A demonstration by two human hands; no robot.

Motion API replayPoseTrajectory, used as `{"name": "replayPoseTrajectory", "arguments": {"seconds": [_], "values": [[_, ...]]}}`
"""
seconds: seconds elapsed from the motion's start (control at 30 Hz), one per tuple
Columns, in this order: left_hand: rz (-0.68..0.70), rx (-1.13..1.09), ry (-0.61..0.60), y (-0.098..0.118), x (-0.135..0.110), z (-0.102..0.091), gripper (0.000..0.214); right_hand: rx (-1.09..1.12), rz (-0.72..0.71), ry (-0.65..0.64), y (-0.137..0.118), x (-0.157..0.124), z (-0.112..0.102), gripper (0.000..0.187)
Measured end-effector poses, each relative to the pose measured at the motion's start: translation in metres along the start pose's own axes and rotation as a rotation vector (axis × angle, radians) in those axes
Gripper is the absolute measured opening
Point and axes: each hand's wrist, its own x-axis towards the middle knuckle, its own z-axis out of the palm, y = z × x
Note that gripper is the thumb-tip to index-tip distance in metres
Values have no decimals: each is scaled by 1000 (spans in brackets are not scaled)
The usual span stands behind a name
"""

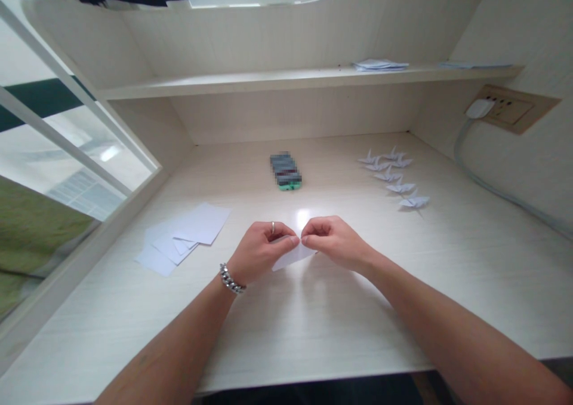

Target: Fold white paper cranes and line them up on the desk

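Observation:
A piece of white paper [290,258] is pinched between my two hands above the middle of the desk; the fingers hide much of it, and its folds are hard to make out. My left hand [264,249], with a ring and a chain bracelet at the wrist, grips its left part between thumb and fingers. My right hand [335,241] pinches the upper right part, the two thumb tips almost meeting. To the left lie several loose white paper sheets [208,223], overlapping. Several folded white paper cranes [414,202] stand at the right, toward the back.
A blurred dark device with a green end [286,172] lies behind my hands. Above runs a shelf [250,86] with a paper stack [380,65]. At the right wall, a plug [480,109] sits in a socket, its cable [501,196] trailing down. A window frame [80,136] borders the left.

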Motion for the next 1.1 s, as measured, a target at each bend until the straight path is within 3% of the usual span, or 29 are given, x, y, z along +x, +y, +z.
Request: {"name": "replayPoseTrajectory", "arguments": {"seconds": [0.33,0.47,0.63,0.73,0.97,1.1], "values": [[-104,-251,212,-5,1,-29,23,153,54,100,4,2,-23,9],[-82,-185,145,-3,0,-24,23,122,30,117,3,2,-20,15],[-23,1,52,0,-1,-8,21,-48,-23,17,-5,-2,-7,13],[-25,-4,33,1,-1,-5,20,-82,-15,-14,-8,-4,-6,12],[-81,-175,186,-3,0,-19,22,10,47,44,2,0,-26,9],[-84,-205,209,-1,-1,-19,24,116,43,93,2,2,-25,12]]}}
